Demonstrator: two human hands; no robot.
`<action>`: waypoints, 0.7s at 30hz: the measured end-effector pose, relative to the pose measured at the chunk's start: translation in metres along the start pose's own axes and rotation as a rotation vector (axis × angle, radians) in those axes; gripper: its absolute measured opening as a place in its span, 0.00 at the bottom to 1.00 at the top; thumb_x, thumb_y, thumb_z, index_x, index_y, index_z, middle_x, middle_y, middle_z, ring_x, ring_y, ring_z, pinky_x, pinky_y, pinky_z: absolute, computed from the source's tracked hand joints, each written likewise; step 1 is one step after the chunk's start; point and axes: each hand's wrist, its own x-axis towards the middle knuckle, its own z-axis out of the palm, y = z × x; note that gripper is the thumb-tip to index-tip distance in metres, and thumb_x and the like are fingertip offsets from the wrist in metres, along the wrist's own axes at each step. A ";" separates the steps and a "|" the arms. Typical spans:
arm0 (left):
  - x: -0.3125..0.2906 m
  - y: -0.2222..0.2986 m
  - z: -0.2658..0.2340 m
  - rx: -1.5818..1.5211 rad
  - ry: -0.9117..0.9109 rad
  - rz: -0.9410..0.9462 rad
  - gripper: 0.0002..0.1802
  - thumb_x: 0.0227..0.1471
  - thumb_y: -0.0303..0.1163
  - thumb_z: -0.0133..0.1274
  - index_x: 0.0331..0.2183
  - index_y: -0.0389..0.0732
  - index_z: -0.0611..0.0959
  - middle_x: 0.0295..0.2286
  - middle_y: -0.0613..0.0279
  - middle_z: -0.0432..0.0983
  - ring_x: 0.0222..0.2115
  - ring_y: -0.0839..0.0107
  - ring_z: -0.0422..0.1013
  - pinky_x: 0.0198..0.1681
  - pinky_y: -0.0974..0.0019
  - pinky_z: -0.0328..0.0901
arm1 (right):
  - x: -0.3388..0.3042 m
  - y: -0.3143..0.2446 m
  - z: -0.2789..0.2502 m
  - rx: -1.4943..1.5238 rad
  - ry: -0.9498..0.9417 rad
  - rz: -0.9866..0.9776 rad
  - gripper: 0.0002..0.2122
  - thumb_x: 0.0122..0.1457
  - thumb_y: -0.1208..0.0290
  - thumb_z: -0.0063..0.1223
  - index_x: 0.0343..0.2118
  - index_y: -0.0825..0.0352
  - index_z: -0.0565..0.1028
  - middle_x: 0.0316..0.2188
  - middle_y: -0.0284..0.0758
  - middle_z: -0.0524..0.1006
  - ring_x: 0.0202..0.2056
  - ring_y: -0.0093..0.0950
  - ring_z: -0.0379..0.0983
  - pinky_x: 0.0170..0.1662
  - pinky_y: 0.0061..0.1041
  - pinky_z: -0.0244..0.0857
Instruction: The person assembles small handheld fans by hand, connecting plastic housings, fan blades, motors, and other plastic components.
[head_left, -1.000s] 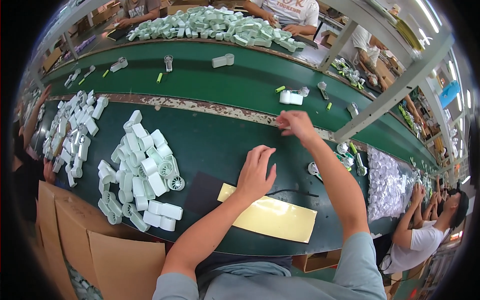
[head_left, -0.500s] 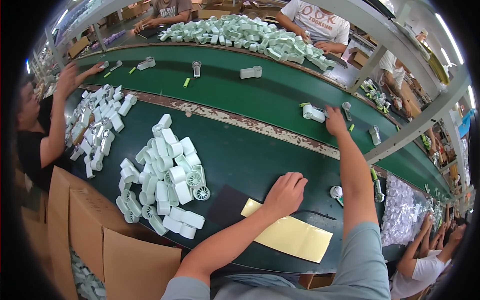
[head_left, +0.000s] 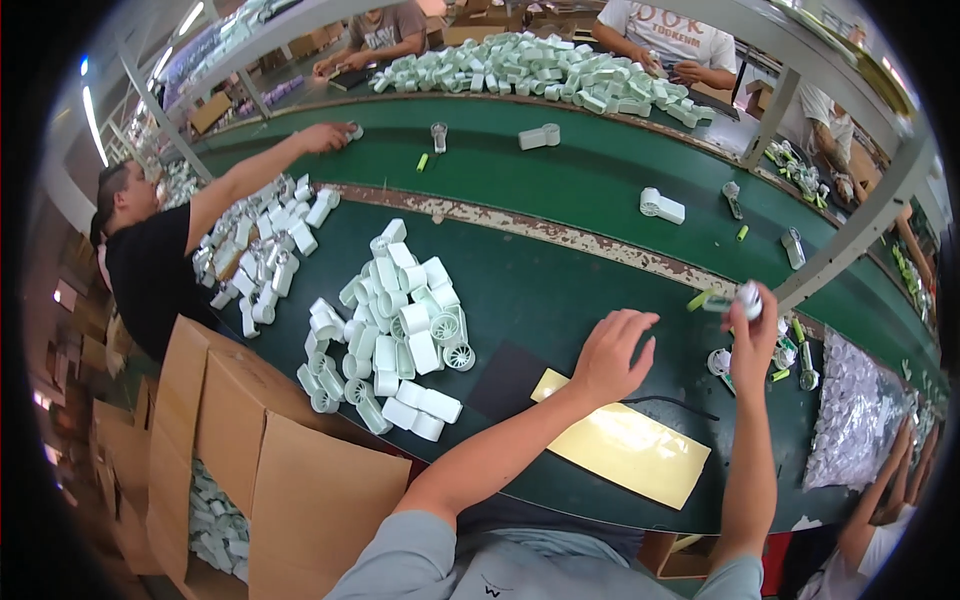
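My right hand [head_left: 752,335] is raised over the right part of the bench, its fingers closed on a small fan assembly [head_left: 747,297]. The assembly has a round white head, and a lime-green cylinder like a battery sticks out to its left. My left hand [head_left: 612,358] is open with its fingers apart, above a glossy yellow sheet [head_left: 650,462] and holding nothing. Beside the sheet lie a dark flat pad [head_left: 505,378] and a black cord [head_left: 680,404]. Left of them is a heap of pale green fan housings [head_left: 385,330], several with round grilles.
More fan assemblies [head_left: 795,355] lie right of my right hand, near a clear bag of white parts [head_left: 850,425]. A green conveyor [head_left: 590,180] carries scattered parts behind a worn rail [head_left: 560,242]. A metal post [head_left: 850,245] slants nearby. An open carton [head_left: 320,500] stands left.
My right hand has come back from the conveyor toward me with the fan assembly; a housing stays on the belt. My left hand has lifted and spread its fingers. The view has shifted left.
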 end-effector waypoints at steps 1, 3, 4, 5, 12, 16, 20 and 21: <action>0.004 0.003 0.000 -0.041 0.039 -0.040 0.20 0.53 0.22 0.57 0.49 0.37 0.78 0.37 0.53 0.77 0.38 0.58 0.74 0.40 0.61 0.69 | -0.024 -0.011 0.000 0.064 0.025 0.046 0.20 0.66 0.74 0.56 0.59 0.69 0.68 0.40 0.33 0.76 0.37 0.19 0.75 0.38 0.20 0.72; 0.011 0.003 -0.001 -0.164 0.047 -0.238 0.21 0.55 0.23 0.57 0.51 0.37 0.77 0.38 0.55 0.77 0.37 0.65 0.75 0.39 0.63 0.70 | -0.057 -0.025 0.003 0.220 0.026 0.078 0.21 0.65 0.76 0.56 0.60 0.69 0.68 0.43 0.34 0.76 0.38 0.21 0.76 0.41 0.22 0.73; 0.019 0.001 -0.005 -0.107 0.043 -0.227 0.21 0.55 0.24 0.57 0.52 0.38 0.77 0.38 0.57 0.77 0.35 0.68 0.75 0.37 0.64 0.69 | -0.069 -0.029 0.006 0.305 0.022 0.097 0.21 0.65 0.77 0.56 0.60 0.69 0.68 0.45 0.34 0.76 0.38 0.22 0.76 0.42 0.22 0.74; 0.027 -0.002 -0.011 -0.044 0.013 -0.208 0.22 0.55 0.25 0.57 0.52 0.38 0.77 0.38 0.57 0.77 0.36 0.67 0.74 0.38 0.64 0.70 | -0.077 -0.029 0.005 0.320 -0.010 0.136 0.21 0.64 0.78 0.57 0.60 0.69 0.68 0.47 0.35 0.75 0.40 0.22 0.76 0.44 0.22 0.74; 0.101 -0.053 -0.140 0.915 -0.697 0.091 0.24 0.45 0.29 0.56 0.48 0.40 0.79 0.39 0.48 0.80 0.44 0.49 0.75 0.48 0.48 0.70 | -0.090 -0.029 0.006 0.345 -0.121 0.103 0.20 0.60 0.87 0.56 0.56 0.69 0.71 0.53 0.36 0.68 0.51 0.24 0.71 0.55 0.24 0.69; 0.106 -0.095 -0.210 1.489 -1.086 -0.462 0.37 0.50 0.59 0.60 0.50 0.39 0.81 0.48 0.48 0.81 0.53 0.46 0.73 0.58 0.48 0.65 | -0.092 -0.024 0.014 0.325 -0.110 0.057 0.19 0.59 0.84 0.58 0.53 0.67 0.72 0.49 0.36 0.73 0.47 0.24 0.74 0.49 0.23 0.72; 0.102 -0.116 -0.212 1.558 -1.215 -0.568 0.39 0.50 0.63 0.58 0.52 0.40 0.83 0.51 0.47 0.80 0.58 0.48 0.69 0.63 0.47 0.58 | -0.093 -0.029 0.006 0.201 -0.154 0.021 0.20 0.59 0.88 0.54 0.55 0.69 0.70 0.54 0.38 0.70 0.52 0.25 0.72 0.54 0.23 0.70; 0.101 -0.114 -0.211 1.542 -1.211 -0.611 0.39 0.50 0.63 0.58 0.51 0.40 0.83 0.52 0.48 0.79 0.59 0.49 0.68 0.64 0.46 0.57 | -0.093 -0.031 0.006 0.216 -0.157 0.050 0.20 0.59 0.87 0.54 0.55 0.69 0.70 0.54 0.37 0.70 0.52 0.26 0.72 0.54 0.23 0.70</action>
